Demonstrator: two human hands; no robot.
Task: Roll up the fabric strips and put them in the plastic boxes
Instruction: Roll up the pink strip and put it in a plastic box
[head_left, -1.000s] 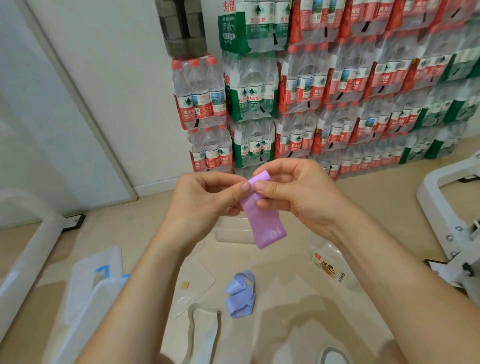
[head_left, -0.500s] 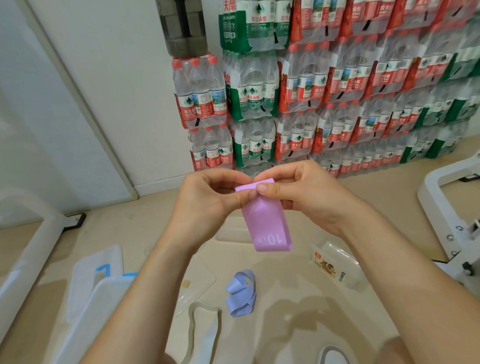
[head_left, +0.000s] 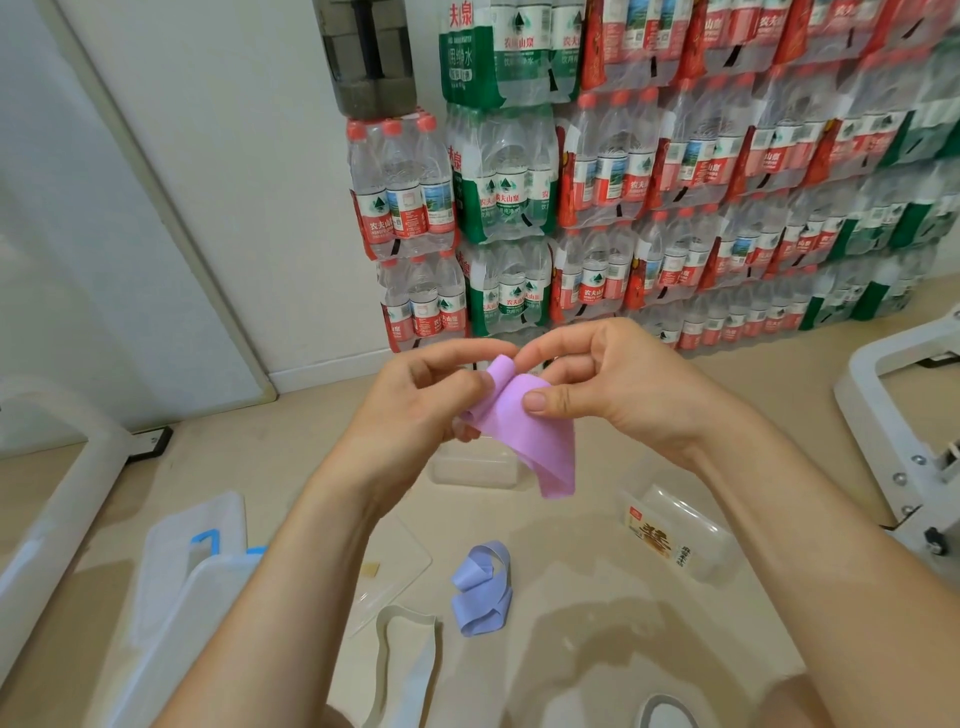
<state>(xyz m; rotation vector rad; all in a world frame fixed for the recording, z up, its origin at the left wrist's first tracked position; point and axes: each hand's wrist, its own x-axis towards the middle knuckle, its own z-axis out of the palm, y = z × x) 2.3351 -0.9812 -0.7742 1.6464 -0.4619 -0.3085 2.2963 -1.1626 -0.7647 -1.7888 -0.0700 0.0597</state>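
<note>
Our left hand (head_left: 415, 410) and right hand (head_left: 618, 395) pinch the pink strip (head_left: 524, 431); soft, light and floppy, we judge it best gripped at its curled top end.

Bare beige floor (head_left: 597, 639) lies open at lower centre of the frame. Around it sit a crumpled lavender fabric strip (head_left: 480, 590), a grey fabric loop (head_left: 410, 660), a flat clear plastic lid (head_left: 389, 564), a clear labelled plastic box (head_left: 675, 535) at right and another clear plastic box (head_left: 475, 467) mid-frame. Stacked shrink-wrapped water bottle packs (head_left: 649, 182) wall off the top.
</note>
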